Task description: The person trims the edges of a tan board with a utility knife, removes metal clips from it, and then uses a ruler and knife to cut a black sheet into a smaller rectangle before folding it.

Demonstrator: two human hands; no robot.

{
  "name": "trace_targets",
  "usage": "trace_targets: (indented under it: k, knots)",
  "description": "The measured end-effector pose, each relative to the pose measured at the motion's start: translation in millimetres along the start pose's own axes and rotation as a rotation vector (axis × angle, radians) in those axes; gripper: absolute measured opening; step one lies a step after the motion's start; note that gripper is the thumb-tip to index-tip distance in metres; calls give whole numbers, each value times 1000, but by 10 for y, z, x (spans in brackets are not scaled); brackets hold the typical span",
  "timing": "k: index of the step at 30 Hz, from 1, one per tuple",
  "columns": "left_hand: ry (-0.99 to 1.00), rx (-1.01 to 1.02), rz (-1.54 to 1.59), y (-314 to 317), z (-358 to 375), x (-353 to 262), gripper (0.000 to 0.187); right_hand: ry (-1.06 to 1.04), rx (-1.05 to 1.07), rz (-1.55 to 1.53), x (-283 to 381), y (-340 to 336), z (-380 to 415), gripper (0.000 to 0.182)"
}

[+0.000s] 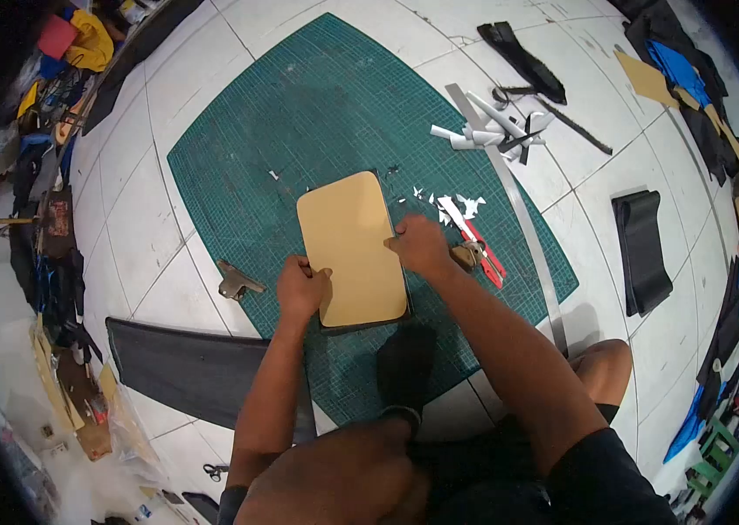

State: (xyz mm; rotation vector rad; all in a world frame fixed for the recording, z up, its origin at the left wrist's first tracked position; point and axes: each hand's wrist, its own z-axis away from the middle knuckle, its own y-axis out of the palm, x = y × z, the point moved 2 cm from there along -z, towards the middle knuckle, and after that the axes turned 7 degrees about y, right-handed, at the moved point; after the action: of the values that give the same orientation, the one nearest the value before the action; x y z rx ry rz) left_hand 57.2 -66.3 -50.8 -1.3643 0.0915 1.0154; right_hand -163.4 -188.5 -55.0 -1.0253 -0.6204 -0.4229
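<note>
A tan board with rounded corners (352, 236) lies on the green cutting mat (299, 114), with a black sheet (365, 325) showing along its edges underneath. My left hand (301, 287) is closed at the board's left edge, thumb on top. On the opposite edge, my right hand (422, 245) is closed too, its fingers curled at the rim. Just right of that hand are a metal clip (467, 255) and a red-handled cutter knife (485, 254). Small white scraps (470, 206) lie near the blade. Another metal clip (238, 281) rests at the mat's left edge.
A long steel ruler (518, 206) crosses the mat's right side. White and black offcut strips (496, 127) lie by its upper end. Folded black material (641, 252) sits on the tiles at right, a black panel (195, 363) at lower left. Scissors (216, 472) lie below.
</note>
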Motion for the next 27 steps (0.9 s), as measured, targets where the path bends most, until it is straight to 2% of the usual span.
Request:
trace_targets:
  k: [3,6,9,18,27]
  knots:
    - [-9,18,-21,-23,7,-37,41,-8,-57,-23,-9,25,12,35]
    - [-14,39,-8,-49,2,-54,43,-5,-15,-138,-48,36,-1,29]
    - [-12,17,-13,-24,8,-18,45,-87,-149,-103,-57,88,19,24]
    - [-16,54,64,-22,14,-16,40,-113,-229,-111,-127,262,-10,15]
    - [18,52,-107,-62,48,-119,42,-152,-226,-126,-159,289,-30,12]
